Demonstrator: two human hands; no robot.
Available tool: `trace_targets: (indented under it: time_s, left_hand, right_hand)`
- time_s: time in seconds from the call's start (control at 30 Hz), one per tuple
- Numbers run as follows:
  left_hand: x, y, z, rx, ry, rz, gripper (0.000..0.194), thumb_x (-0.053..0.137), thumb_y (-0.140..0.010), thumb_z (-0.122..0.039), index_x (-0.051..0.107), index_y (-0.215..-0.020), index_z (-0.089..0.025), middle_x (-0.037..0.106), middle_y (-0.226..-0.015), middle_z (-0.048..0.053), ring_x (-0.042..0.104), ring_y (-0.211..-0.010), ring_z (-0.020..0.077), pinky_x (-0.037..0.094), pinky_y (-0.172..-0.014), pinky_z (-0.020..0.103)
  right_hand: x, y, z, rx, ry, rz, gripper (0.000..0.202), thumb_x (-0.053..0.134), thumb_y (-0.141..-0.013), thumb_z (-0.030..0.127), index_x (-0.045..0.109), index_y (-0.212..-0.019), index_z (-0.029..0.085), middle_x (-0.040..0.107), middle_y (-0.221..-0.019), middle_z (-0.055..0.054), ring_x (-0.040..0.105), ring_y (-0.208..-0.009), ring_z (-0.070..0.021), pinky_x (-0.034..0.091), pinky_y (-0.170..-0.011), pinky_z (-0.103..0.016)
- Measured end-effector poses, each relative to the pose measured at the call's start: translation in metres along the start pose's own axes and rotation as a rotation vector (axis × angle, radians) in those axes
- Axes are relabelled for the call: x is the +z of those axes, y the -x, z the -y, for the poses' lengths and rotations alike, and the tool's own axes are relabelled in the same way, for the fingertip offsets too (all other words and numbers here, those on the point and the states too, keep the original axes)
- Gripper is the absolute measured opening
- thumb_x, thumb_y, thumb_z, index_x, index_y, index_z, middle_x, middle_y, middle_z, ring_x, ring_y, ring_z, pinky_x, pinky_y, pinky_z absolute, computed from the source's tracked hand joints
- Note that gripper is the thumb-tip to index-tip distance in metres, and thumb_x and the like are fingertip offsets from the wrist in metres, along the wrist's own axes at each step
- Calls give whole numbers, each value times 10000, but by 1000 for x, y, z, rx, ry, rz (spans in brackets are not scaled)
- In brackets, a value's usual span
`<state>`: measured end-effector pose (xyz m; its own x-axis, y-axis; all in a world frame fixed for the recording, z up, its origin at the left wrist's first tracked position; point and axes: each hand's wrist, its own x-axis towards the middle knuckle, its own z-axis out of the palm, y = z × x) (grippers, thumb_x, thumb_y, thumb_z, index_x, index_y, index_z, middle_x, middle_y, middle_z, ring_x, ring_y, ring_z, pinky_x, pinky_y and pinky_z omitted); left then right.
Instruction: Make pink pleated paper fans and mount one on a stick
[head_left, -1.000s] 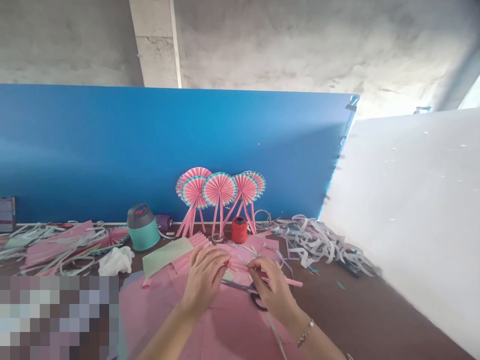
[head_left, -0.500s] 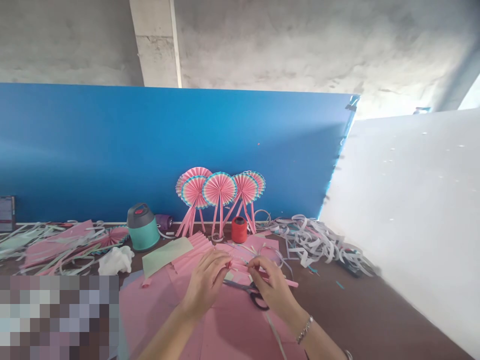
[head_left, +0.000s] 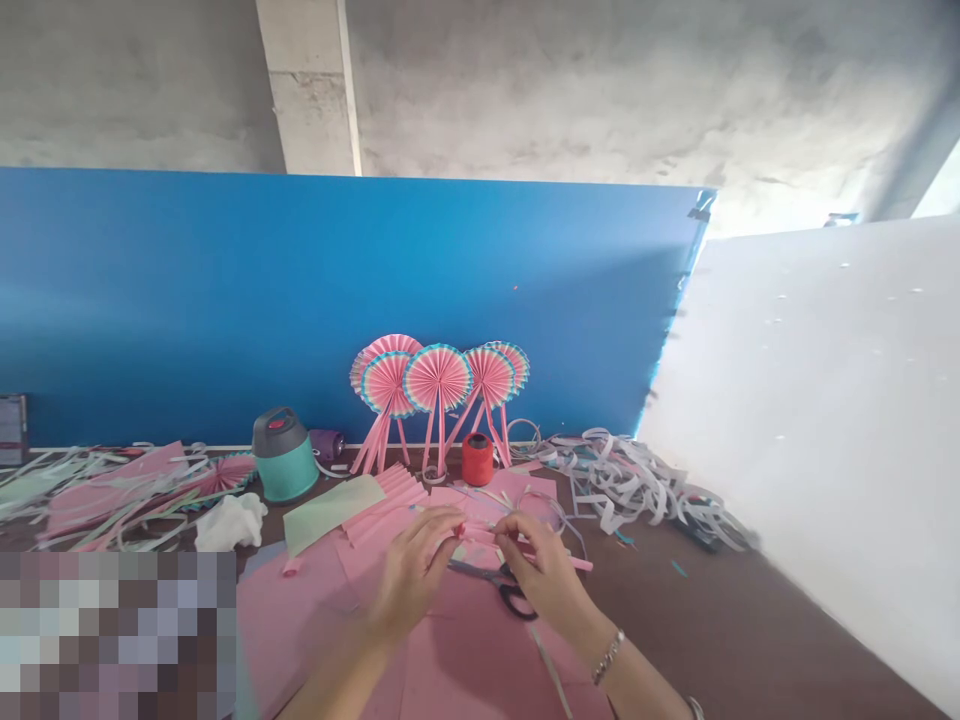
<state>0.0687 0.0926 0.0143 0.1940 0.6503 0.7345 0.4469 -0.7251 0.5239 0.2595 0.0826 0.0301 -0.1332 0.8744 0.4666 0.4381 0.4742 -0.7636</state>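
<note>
My left hand point(head_left: 416, 565) is closed, with a small piece of rolled pink paper point(head_left: 460, 530) pinched at its fingertips. Just to the right, my right hand point(head_left: 544, 560) has thumb and fingers pressed together; what sits between them is too small to make out. Black-handled scissors point(head_left: 517, 602) lie below the hands on pink paper sheets point(head_left: 465, 655), partly behind the right hand. A thin pink paper stick point(head_left: 579, 564) shows past the right hand. Beyond the left hand lie a pleated pink paper point(head_left: 397, 492) and a light green sheet point(head_left: 330, 513).
Several finished pink paper fans point(head_left: 439, 378) lean on the blue partition point(head_left: 225, 290). A red thread spool point(head_left: 478, 462) stands before them. Left are a teal container point(head_left: 289, 467) and crumpled white material point(head_left: 231, 522). Curled paper strips point(head_left: 630, 480) heap at the right.
Both hands stay almost in place, their fingertips still close together. The whole view has shifted very slightly; the objects on the table have not moved.
</note>
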Motion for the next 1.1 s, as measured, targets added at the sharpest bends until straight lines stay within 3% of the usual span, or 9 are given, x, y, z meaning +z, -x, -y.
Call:
trace_targets:
  time_s: [0.33, 0.53, 0.93, 1.1]
  left_hand:
    - [8, 6, 3, -198, 106, 24, 211, 535, -867, -231, 648, -1045, -235, 721, -1000, 53, 674, -921, 184, 533, -833, 311]
    - [11, 7, 2, -277, 235, 17, 203, 557, -854, -256, 658, -1024, -213, 714, -971, 68, 674, -892, 186, 532, -829, 307]
    - [16, 5, -8, -473, 559, 59, 232, 574, -851, -326, 625, -1041, -203, 639, -1131, 104, 586, -1078, 224, 455, -938, 336]
    - [22, 7, -7, -548, 687, 31, 260, 680, -758, -314, 612, -979, -194, 629, -1099, 101, 569, -1063, 227, 462, -917, 345]
  right_hand:
    - [3, 0, -5, 73, -7, 30, 194, 464, -860, 329, 581, -783, 195, 625, -783, -54, 565, -715, -184, 458, -669, -291]
    - [4, 0, -7, 37, 26, 16, 180, 463, -856, 297, 588, -771, 197, 633, -770, -50, 574, -729, -189, 456, -676, -289]
    - [5, 0, -11, 20, 83, 12, 128, 474, -823, 203, 587, -764, 202, 658, -785, -49, 596, -743, -202, 441, -689, -310]
    - [8, 1, -12, -22, 124, -23, 129, 486, -821, 170, 590, -750, 199, 656, -753, -35, 592, -693, -181, 410, -689, -305]
